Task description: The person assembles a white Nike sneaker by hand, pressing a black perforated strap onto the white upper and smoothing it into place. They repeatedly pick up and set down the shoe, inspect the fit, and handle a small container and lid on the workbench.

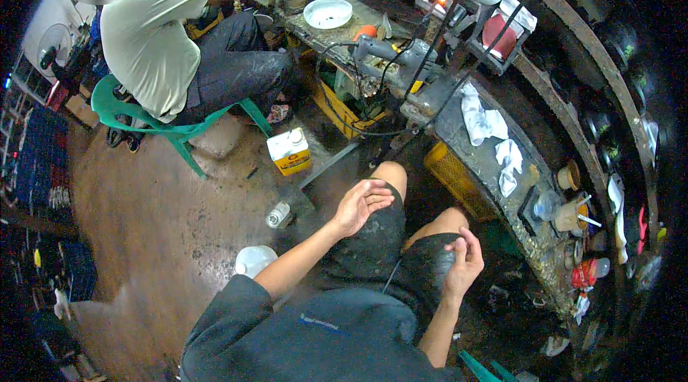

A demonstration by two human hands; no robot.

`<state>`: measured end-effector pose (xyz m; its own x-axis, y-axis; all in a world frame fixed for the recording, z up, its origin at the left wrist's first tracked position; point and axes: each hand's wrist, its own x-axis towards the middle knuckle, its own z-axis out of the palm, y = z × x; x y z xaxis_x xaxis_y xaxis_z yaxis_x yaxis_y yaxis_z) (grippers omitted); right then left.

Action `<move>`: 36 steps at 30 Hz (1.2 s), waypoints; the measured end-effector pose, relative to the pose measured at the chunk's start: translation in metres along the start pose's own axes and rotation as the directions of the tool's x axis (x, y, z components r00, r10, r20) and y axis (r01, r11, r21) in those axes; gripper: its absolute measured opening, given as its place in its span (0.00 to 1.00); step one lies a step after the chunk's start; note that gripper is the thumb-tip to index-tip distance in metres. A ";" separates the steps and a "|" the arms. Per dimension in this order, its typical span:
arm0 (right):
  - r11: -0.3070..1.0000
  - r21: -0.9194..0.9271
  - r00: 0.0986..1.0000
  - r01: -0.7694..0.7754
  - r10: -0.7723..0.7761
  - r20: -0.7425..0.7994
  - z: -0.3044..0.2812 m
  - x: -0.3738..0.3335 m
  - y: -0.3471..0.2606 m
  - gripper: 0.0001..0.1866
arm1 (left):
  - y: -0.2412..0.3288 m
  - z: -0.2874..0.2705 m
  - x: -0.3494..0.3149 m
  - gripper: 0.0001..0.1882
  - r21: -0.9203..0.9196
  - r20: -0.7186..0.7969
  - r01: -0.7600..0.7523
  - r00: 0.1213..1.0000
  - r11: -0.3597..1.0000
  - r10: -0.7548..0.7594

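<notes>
Above my left thigh, my left hand is raised with its fingers stretched out and nothing in it. My right hand hovers over the right leg, its fingers loosely bent and apart, also holding nothing. The hands are well apart and touch no tool. Dark shorts cover my lap below them. Ahead, a long cluttered workbench curves round to the right. On it lie crumpled white cloths and a grey corded power tool, both beyond my reach as my hands stand now.
A person sits on a green plastic chair, one arm over the bench near a white bowl. A yellow-and-white container, a small bottle and a white jug stand on the floor. Yellow crates sit under the bench.
</notes>
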<state>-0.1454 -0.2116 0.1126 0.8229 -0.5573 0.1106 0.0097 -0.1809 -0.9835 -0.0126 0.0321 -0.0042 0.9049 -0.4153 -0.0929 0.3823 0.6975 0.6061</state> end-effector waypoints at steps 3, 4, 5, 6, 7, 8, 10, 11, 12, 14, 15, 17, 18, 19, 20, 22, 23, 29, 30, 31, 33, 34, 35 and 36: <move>0.992 -0.005 0.992 -0.127 0.127 -0.002 -0.009 -0.007 0.017 0.17 | 0.000 -0.013 0.002 0.22 -0.064 -0.092 0.024 0.995 0.998 -0.030; 0.990 0.021 0.991 -0.136 0.136 -0.001 -0.007 -0.010 0.023 0.17 | -0.001 -0.014 0.005 0.22 -0.079 -0.079 0.024 0.996 0.997 -0.030; 0.990 0.037 0.991 -0.134 0.133 0.019 -0.004 -0.015 0.029 0.16 | -0.001 -0.015 0.006 0.22 -0.113 -0.017 0.030 0.999 0.993 -0.032; 0.991 0.055 0.992 -0.122 0.120 0.038 0.001 -0.018 0.034 0.15 | -0.003 -0.012 0.008 0.20 -0.121 -0.018 0.039 0.999 0.992 -0.041; 0.991 0.066 0.993 -0.115 0.113 0.039 0.006 -0.021 0.037 0.15 | -0.004 -0.008 0.010 0.18 -0.096 -0.032 0.058 0.998 0.994 -0.061; 0.988 0.108 0.993 -0.108 0.102 0.061 0.012 -0.024 0.040 0.12 | -0.005 -0.001 0.010 0.17 -0.083 -0.029 0.067 0.997 0.994 -0.070; 0.997 0.008 0.971 -0.074 0.070 0.227 0.018 -0.022 0.041 0.13 | -0.004 0.016 0.009 0.16 -0.075 -0.117 0.059 0.991 0.995 -0.067; 0.997 -0.064 0.949 -0.042 0.060 0.309 0.019 -0.018 0.040 0.13 | -0.003 0.027 0.008 0.16 0.032 -0.057 0.019 0.998 0.999 -0.017; 0.984 -0.150 0.929 -0.094 0.141 0.343 0.015 -0.013 0.039 0.15 | 0.001 0.035 0.005 0.16 0.155 -0.063 -0.009 0.998 0.988 0.019; 0.932 -0.326 0.951 0.155 -0.051 0.306 0.004 0.002 0.038 0.16 | 0.012 0.046 -0.001 0.17 0.720 0.088 -0.092 0.995 0.688 0.041; 0.875 -0.397 0.936 0.278 -0.155 0.315 -0.005 0.011 0.039 0.16 | 0.019 0.045 -0.006 0.19 0.918 0.256 -0.267 0.964 0.294 0.075; 0.735 -0.638 0.927 0.228 0.036 0.373 -0.028 0.021 0.043 0.28 | 0.027 0.037 -0.013 0.23 0.771 0.518 -0.458 0.855 -0.442 0.018; 0.586 -0.750 0.922 0.307 0.012 0.387 -0.036 0.023 0.048 0.32 | 0.029 0.028 -0.012 0.28 0.819 0.443 -0.431 0.895 -0.378 -0.059; 0.411 -0.837 0.917 0.361 0.005 0.398 -0.044 0.022 0.053 0.35 | 0.027 0.020 -0.014 0.35 0.911 0.186 -0.227 0.971 -0.343 -0.148; 0.343 -0.892 0.881 0.295 0.264 0.393 -0.050 0.019 0.057 0.42 | 0.025 0.009 -0.012 0.39 0.935 0.080 -0.136 0.981 -0.326 -0.178; 0.553 -0.778 0.885 0.297 0.147 0.442 -0.064 0.017 0.056 0.39 | 0.015 -0.008 -0.002 0.46 0.959 0.072 -0.077 0.997 -0.272 -0.028; 0.581 -0.776 0.890 0.244 0.183 0.417 -0.071 0.020 0.051 0.37 | 0.010 -0.013 0.006 0.47 0.973 0.078 -0.053 0.991 -0.223 0.106; 0.824 -0.522 0.975 0.221 -0.188 0.117 -0.114 0.067 -0.041 0.09 | 0.003 0.016 0.027 0.24 0.990 0.071 -0.025 0.936 -0.136 0.344; 0.828 -0.514 0.972 0.224 -0.225 0.061 -0.120 0.075 -0.059 0.07 | 0.002 0.028 0.030 0.19 0.979 0.196 -0.170 0.928 -0.110 0.316; 0.816 -0.493 0.946 0.303 -0.320 0.052 -0.126 0.085 -0.075 0.07 | 0.002 0.039 0.030 0.14 0.960 0.279 -0.268 0.919 -0.080 0.277; 0.791 -0.511 0.914 0.337 -0.405 -0.024 -0.136 0.101 -0.105 0.05 | -0.009 0.062 0.035 0.09 0.922 0.348 -0.386 0.871 0.044 0.345; 0.762 -0.522 0.880 0.383 -0.473 -0.047 -0.141 0.111 -0.117 0.04 | -0.017 0.071 0.039 0.09 0.916 0.312 -0.368 0.902 0.156 0.297; 0.714 -0.545 0.831 0.440 -0.554 -0.055 -0.145 0.121 -0.130 0.04 | -0.024 0.077 0.041 0.09 0.897 0.253 -0.323 0.934 0.301 0.251; 0.707 -0.549 0.815 0.447 -0.574 -0.077 -0.149 0.128 -0.142 0.04 | -0.031 0.082 0.042 0.09 0.877 0.212 -0.277 0.956 0.393 0.202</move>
<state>-0.1257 -0.3777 0.2877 0.6215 -0.4124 0.6661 0.0627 -0.8213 -0.5670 -0.0013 -0.0549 0.0374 0.9030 -0.3798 0.2006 -0.2641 -0.1225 0.9567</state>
